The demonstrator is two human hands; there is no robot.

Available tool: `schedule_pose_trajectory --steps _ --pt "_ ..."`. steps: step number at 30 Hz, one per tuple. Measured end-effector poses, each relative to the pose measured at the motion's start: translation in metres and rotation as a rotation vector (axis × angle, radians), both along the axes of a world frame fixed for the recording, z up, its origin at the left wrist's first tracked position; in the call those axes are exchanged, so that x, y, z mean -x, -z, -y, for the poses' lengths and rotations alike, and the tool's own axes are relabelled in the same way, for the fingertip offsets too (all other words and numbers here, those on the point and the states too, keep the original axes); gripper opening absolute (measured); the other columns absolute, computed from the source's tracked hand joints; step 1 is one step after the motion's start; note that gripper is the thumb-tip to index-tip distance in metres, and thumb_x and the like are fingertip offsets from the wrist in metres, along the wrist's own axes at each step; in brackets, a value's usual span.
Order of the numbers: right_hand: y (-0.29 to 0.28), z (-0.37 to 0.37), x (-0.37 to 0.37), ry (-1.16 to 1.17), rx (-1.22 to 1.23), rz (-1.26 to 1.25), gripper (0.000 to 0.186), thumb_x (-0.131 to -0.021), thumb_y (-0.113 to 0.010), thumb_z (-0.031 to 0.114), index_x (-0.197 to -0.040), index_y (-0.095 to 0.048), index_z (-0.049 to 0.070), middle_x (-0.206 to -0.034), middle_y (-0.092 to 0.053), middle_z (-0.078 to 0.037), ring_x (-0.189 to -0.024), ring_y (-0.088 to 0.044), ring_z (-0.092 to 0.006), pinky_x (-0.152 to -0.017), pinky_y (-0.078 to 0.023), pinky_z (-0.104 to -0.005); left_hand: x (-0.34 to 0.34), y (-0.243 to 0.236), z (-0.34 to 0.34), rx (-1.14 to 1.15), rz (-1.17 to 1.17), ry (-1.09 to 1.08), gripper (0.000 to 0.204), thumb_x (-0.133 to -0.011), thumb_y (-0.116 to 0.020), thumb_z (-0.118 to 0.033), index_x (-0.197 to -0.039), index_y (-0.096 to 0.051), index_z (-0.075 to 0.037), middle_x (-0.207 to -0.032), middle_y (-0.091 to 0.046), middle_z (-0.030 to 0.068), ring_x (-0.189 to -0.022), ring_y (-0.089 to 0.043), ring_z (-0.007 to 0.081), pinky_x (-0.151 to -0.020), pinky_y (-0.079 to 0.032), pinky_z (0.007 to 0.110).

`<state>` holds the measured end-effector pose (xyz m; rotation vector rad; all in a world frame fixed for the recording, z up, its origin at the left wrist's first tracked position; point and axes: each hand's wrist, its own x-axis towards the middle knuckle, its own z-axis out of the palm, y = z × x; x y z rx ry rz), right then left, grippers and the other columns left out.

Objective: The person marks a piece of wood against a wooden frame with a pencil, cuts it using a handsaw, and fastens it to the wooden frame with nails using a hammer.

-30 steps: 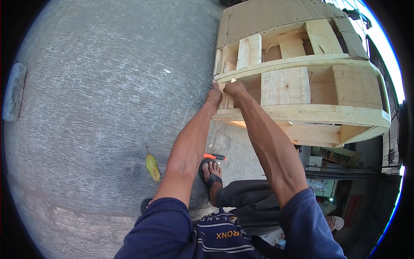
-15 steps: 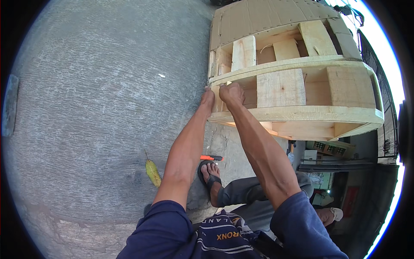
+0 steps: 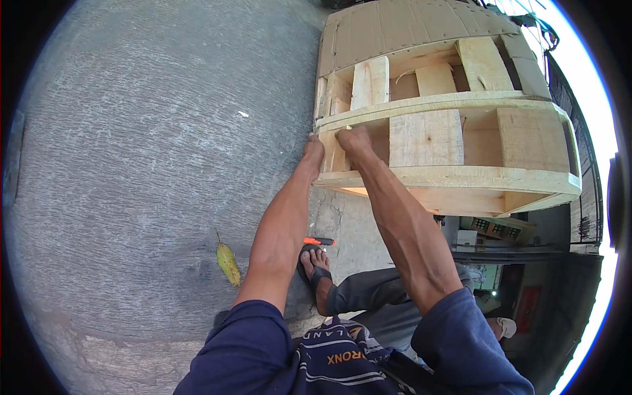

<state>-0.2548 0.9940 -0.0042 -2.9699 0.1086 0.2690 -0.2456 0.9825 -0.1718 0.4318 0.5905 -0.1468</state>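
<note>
A pale wooden frame (image 3: 484, 172) with flat slats across its openings lies to the right. At its left end my left hand (image 3: 314, 150) is closed against the outer edge of the end board (image 3: 332, 150). Just to the right, my right hand (image 3: 355, 140) is closed at the inner side of that same board, fingers reaching into the opening. Most fingertips of both hands are hidden. A wide wooden slat (image 3: 426, 138) is the nearest one to the right hand.
Brown cardboard (image 3: 395, 29) covers the frame's far part. An orange-and-black tool (image 3: 320, 241) lies on the concrete ground (image 3: 145, 164), by a sandalled foot (image 3: 316, 261). A yellow-green leaf (image 3: 228, 264) lies to its left. Another person in a light cap (image 3: 507, 327) is at the lower right.
Both hands keep their places on the end board. The whole scene has shifted slightly left in the view, and the other person's head shows less.
</note>
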Motion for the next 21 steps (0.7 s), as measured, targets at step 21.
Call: schedule_pose_trajectory --steps 21 --pt "0.023 0.011 -0.013 -0.125 0.279 -0.076 0.073 -0.076 -0.083 0.038 -0.131 -0.061 -0.005 -0.133 -0.063 -0.025 -0.125 -0.061 -0.0368 -0.106 -0.048 -0.0419 0.005 0.01 0.013 -0.184 0.035 0.0 0.075 -0.106 -0.019 -0.052 -0.144 -0.045 0.008 -0.137 -0.055 0.0286 -0.125 -0.058 0.0385 -0.104 -0.046 0.047"
